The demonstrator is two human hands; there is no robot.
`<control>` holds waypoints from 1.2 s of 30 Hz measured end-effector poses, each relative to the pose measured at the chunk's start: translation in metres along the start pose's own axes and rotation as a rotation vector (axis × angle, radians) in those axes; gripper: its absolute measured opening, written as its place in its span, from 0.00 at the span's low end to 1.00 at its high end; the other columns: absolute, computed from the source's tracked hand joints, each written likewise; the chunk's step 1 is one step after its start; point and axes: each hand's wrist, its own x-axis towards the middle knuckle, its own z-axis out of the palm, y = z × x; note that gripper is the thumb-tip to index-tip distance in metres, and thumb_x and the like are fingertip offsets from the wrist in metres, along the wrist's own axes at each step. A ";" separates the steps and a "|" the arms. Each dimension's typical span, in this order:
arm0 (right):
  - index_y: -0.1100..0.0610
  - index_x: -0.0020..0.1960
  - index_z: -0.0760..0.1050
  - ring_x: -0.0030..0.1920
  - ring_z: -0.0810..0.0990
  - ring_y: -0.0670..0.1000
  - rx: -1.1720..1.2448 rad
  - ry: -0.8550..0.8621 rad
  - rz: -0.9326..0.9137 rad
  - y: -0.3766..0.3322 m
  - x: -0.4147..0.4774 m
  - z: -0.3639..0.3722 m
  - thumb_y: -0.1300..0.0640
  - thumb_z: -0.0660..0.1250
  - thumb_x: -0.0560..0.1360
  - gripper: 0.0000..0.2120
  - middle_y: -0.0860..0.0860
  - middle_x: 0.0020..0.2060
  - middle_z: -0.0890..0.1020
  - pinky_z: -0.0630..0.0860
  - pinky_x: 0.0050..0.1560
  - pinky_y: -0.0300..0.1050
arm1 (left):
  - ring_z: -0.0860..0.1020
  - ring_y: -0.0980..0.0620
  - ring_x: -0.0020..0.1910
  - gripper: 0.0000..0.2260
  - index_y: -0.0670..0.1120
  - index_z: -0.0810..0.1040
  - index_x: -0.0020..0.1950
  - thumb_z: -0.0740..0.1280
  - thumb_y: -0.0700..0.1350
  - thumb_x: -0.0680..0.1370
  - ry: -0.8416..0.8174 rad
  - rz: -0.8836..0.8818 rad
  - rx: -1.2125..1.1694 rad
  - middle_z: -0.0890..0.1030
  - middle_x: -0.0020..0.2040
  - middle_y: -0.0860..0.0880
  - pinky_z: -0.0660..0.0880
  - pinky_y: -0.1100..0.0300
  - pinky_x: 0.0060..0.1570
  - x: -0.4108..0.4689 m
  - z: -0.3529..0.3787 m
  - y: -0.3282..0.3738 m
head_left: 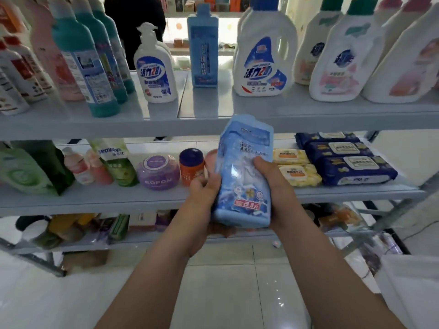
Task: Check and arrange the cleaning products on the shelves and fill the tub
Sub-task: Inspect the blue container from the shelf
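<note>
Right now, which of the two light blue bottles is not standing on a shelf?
The light blue bottle held tilted by the left hand and right hand. The other blue bottle stands upright on the upper shelf.

Bright backlight through the shelves (95, 129); glare on the floor tiles (237, 293). Soft focus overall, blue bottle (242, 176) slightly blurred, edge bottles (403, 55) bent by wide-angle distortion.
</note>
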 end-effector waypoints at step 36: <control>0.52 0.72 0.70 0.54 0.86 0.59 -0.137 -0.077 -0.223 -0.022 -0.090 -0.076 0.55 0.76 0.70 0.31 0.54 0.59 0.85 0.83 0.46 0.54 | 0.80 0.37 0.63 0.24 0.48 0.77 0.69 0.67 0.55 0.75 -0.111 0.011 -0.180 0.82 0.64 0.39 0.76 0.37 0.63 -0.043 0.064 -0.039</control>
